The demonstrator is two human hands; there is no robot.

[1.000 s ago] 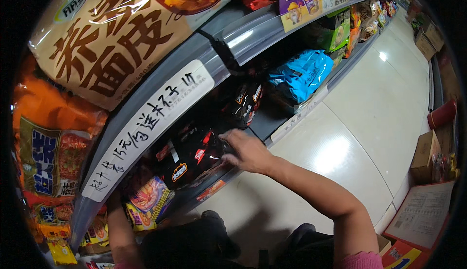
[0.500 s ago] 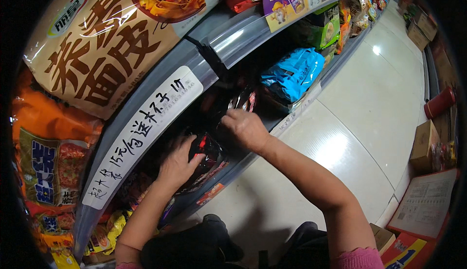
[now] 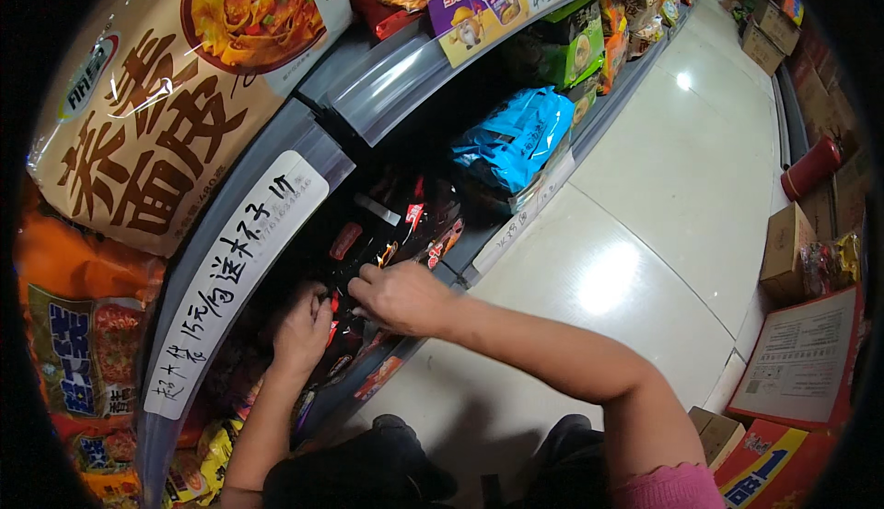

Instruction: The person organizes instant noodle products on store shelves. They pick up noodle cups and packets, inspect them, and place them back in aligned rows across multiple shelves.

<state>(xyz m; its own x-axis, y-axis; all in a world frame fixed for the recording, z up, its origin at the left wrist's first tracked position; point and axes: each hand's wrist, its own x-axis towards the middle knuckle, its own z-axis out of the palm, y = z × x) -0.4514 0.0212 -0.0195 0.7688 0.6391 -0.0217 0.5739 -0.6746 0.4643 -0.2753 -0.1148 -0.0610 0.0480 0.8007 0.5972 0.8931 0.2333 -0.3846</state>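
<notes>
While left hand point(image 3: 304, 332) and right hand point(image 3: 398, 297) curl close together at black packages point(image 3: 398, 233) on the lower shelf point(image 3: 449, 274), can't tell if pinching, step looks like two-handed handling, next move probably needs firm film grip.

The grey lower shelf point(image 3: 484, 222) is lined with glossy black packets point(image 3: 385, 233), a blue packet point(image 3: 517, 140) and a green packet point(image 3: 577, 53). On the upper shelf point(image 3: 391, 76), a large tan packet point(image 3: 152, 113) and a red packet point(image 3: 366, 7) are held behind a translucent rim.
</notes>
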